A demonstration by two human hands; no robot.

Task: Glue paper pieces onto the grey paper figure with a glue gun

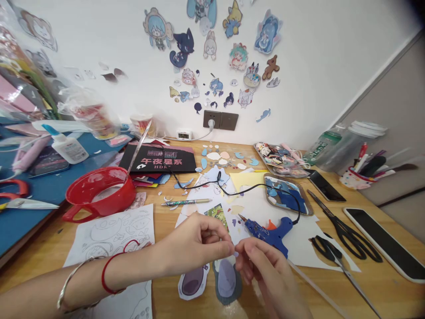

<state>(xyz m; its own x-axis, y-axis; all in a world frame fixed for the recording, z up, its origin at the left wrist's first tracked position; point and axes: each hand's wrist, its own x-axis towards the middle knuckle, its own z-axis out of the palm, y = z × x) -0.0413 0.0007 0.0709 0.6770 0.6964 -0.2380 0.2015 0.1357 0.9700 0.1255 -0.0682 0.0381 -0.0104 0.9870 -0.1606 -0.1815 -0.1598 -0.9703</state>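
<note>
My left hand (206,239) reaches in from the left, its fingers pinched together. Close beside it, almost touching, my right hand (259,266) is also closed in a pinch. A tiny pale purple piece (236,254) shows between the two sets of fingertips; which hand grips it is unclear. Below the hands lies a grey-blue paper shape with a lilac oval (227,278) on it. To its left rests a white-edged cutout with a dark purple oval (192,281). A blue glue gun (270,232) lies just behind my right hand.
A red bowl (99,190) and a sheet of drawings (113,230) are on the left. Black scissors (345,230), phones (385,239) and a pen cup (358,177) stand or lie on the right. The glue gun's black cord (245,191) crosses the paper scraps behind the hands.
</note>
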